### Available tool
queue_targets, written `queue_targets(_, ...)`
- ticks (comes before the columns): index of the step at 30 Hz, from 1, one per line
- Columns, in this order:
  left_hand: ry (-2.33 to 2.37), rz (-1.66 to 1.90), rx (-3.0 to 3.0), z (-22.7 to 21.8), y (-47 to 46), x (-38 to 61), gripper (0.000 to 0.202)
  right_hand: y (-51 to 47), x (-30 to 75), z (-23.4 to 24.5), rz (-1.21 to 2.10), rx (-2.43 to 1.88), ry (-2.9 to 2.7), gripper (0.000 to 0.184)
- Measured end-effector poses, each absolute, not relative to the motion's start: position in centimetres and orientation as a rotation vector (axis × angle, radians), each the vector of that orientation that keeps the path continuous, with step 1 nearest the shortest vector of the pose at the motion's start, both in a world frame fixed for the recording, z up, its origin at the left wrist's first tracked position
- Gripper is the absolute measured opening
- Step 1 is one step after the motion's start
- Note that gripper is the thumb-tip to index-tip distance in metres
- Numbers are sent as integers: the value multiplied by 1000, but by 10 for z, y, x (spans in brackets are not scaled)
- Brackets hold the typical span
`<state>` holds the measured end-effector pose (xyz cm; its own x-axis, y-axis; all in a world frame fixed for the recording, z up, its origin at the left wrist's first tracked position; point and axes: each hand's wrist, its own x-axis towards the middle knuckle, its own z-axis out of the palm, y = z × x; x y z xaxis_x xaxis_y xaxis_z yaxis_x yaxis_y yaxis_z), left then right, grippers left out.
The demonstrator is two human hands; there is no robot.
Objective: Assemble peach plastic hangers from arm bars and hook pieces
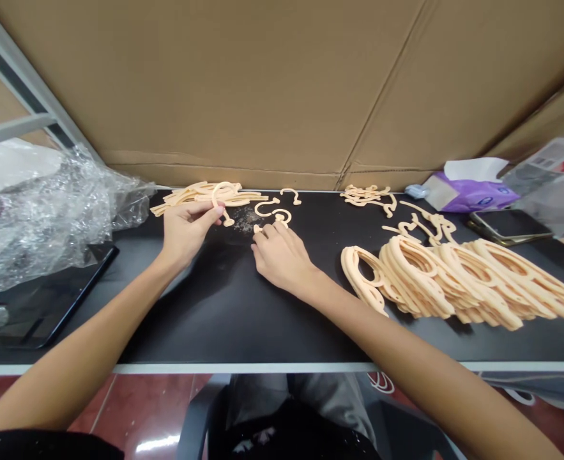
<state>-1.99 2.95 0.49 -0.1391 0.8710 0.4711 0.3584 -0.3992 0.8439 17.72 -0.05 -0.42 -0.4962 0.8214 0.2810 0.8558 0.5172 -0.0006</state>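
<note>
Cream hook [227,220], partly hidden, clamped in the fingers of the left hand [186,231]; right hand [282,255] back uppermost, grip hidden and indeterminable.

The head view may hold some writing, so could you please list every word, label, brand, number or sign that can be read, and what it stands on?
No text can be read.
Purple tissue pack: a small mark, too blurred to read.
Clear plastic packaging, right edge: a red-and-white label, too blurred.
Dark clothing: pale marks, perhaps not lettering.
</note>
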Motion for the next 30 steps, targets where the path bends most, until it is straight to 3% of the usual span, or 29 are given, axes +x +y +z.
queue_targets(7,1413,1701,1633,4,40,-33,16,24,166,-1,-325,-1527,-2359,32)
queue_targets(14,1384,1751,1671,1,45,-36,15,63,137,-8,-41,-1379,-2426,43)
queue_targets(30,1399,1721,1625,1,46,-38,18,66,138,-13,-92,-1542,-2315,32)
